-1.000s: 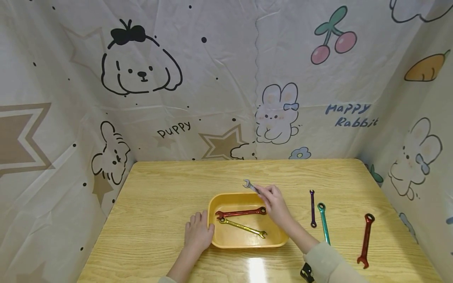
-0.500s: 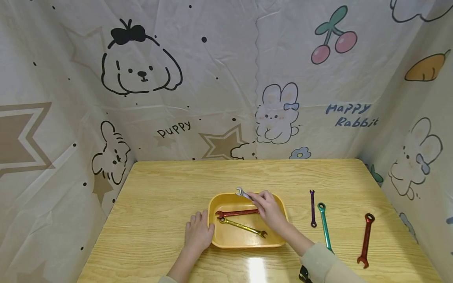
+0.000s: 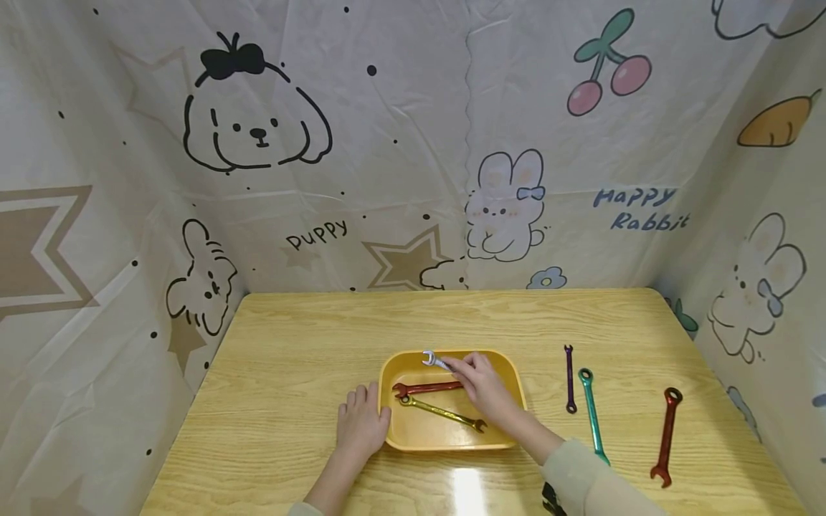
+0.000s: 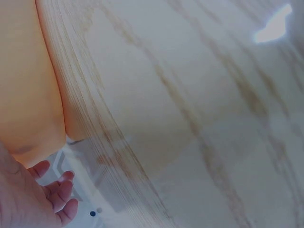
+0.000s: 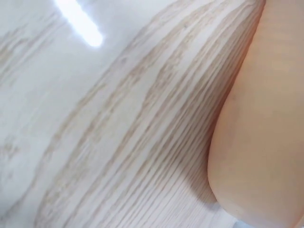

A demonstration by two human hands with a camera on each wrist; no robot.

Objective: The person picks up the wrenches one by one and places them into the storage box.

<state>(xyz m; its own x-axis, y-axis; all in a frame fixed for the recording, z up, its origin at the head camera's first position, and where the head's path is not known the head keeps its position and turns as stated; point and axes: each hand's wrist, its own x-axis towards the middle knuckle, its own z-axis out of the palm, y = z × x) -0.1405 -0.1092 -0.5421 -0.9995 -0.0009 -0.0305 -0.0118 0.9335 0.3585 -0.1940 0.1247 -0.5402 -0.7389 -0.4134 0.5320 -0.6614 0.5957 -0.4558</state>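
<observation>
My right hand [image 3: 482, 388] pinches a silver combination wrench [image 3: 436, 360] above the back part of a yellow plastic tray [image 3: 413, 432], its open-ended head pointing left. In the tray lie a red combination wrench [image 3: 422, 388], partly hidden by that hand, and a gold one [image 3: 444, 413] slanting in front of it. My left hand [image 3: 361, 424] rests against the tray's left side, thumb at the rim. In the left wrist view the fingers of the left hand [image 4: 35, 194] look relaxed beside the tray wall [image 4: 28, 71]. The right wrist view shows only tray wall [image 5: 259, 128] and table.
On the wooden table [image 3: 290, 344], right of the tray, lie a purple wrench [image 3: 570, 380], a teal wrench [image 3: 593, 412] and a larger red wrench [image 3: 666, 437]. A black object [image 3: 551, 499] shows beside the right sleeve. Printed cloth [image 3: 361, 165] hangs around the table.
My right hand has moved left and toward me with the silver wrench, from the tray's back right edge to over its inside. The left hand has stayed in place.
</observation>
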